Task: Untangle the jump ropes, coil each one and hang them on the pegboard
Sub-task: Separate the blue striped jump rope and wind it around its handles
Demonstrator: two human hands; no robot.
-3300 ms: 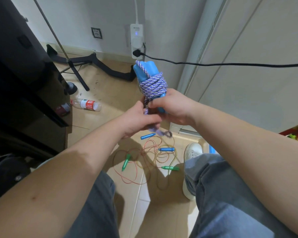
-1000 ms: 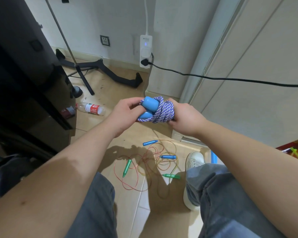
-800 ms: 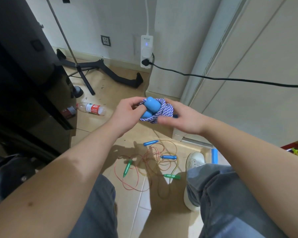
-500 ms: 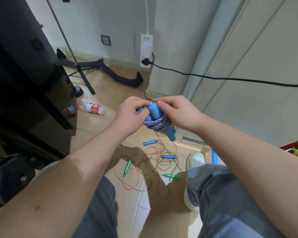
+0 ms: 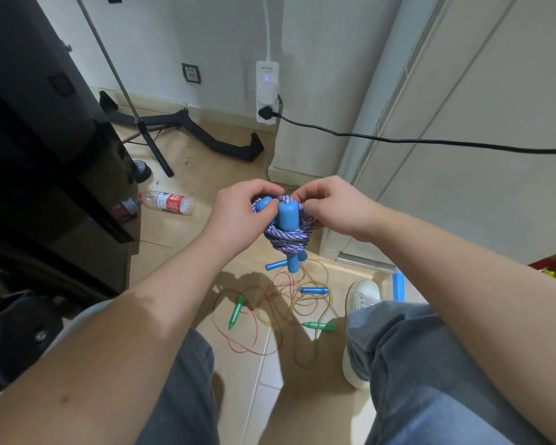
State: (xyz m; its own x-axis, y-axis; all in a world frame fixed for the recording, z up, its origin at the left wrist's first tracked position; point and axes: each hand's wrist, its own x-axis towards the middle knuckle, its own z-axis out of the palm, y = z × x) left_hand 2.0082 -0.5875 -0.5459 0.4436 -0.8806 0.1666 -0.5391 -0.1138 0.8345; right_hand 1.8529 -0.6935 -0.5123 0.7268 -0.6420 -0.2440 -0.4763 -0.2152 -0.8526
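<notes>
Left hand (image 5: 238, 216): grips bundle at blue handles (image 5: 288, 216).
Right hand (image 5: 331, 207): pinches purple rope (image 5: 289, 240); tuck end under wraps (pull snug).

We note a white wall (image 5: 225, 43) at 12 o'clock. It carries a wall socket (image 5: 191, 73) and, beside it, a white power strip (image 5: 267, 91) with a lit blue indicator. A black cable (image 5: 430, 142) runs from the strip toward 3 o'clock, across pale panels (image 5: 479, 187) at 2 o'clock. The floor (image 5: 206, 168) is tan tile. A dark cabinet (image 5: 36, 139) fills 9 to 11 o'clock. We find a black-legged stand (image 5: 187, 123) at 11 o'clock, near the wall. A plastic bottle (image 5: 167, 202) lies on its side just beside the cabinet.
</notes>
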